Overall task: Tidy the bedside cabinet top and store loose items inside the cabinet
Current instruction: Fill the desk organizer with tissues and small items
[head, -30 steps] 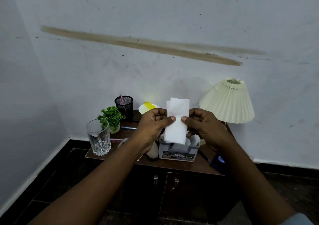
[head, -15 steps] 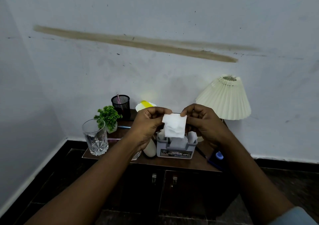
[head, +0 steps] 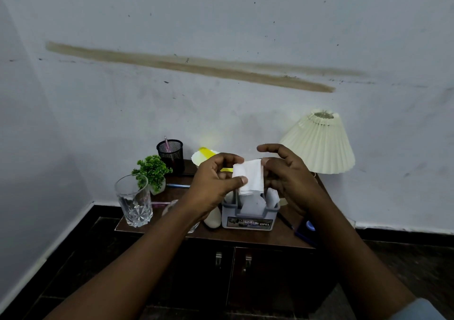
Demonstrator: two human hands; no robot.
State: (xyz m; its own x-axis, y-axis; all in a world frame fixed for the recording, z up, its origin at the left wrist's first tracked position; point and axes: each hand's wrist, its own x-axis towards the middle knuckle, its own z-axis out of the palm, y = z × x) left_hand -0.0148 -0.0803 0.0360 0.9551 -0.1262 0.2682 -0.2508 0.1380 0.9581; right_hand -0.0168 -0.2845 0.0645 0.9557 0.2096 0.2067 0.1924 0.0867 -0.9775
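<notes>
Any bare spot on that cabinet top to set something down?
A bare strip at the front of the cabinet top, between the grey holder and the dark pen. The left is crowded: glass, plant, pen cup, loose pens.

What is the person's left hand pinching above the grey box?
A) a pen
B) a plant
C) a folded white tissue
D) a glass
C: the left hand pinches a folded white tissue over the grey box; the glass stands apart.
</notes>
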